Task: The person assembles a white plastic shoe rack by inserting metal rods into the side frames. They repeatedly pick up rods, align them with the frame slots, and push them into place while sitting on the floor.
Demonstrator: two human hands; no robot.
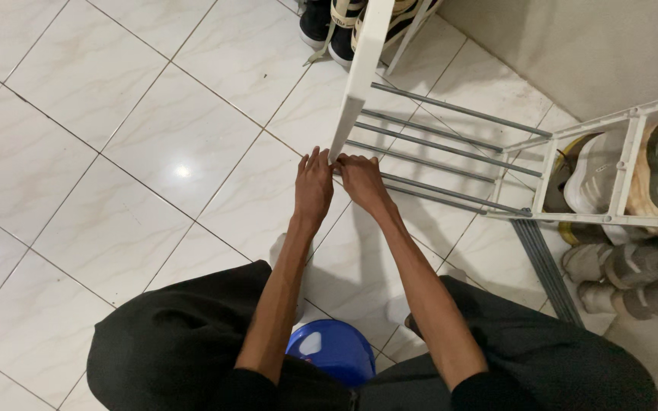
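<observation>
Crowding the right side are a second rack (626, 167) loaded with shoes (618, 266), spare grey rods (546, 270) on the floor (116, 152), and a wall (588, 46) behind; more shoes (329, 23) sit at the top. Both hands meet at the lower end of a white side panel (361, 68): the left hand (314, 186) lies with fingers nearly straight against it, the right hand (359, 179) pinches its corner. The panel's long axis runs up and away from the person, tilted slightly right, and grey rods (436, 144) jut rightward from it. Leftward, floor tiles lie open; a blue stool (333, 350) sits between the knees.
</observation>
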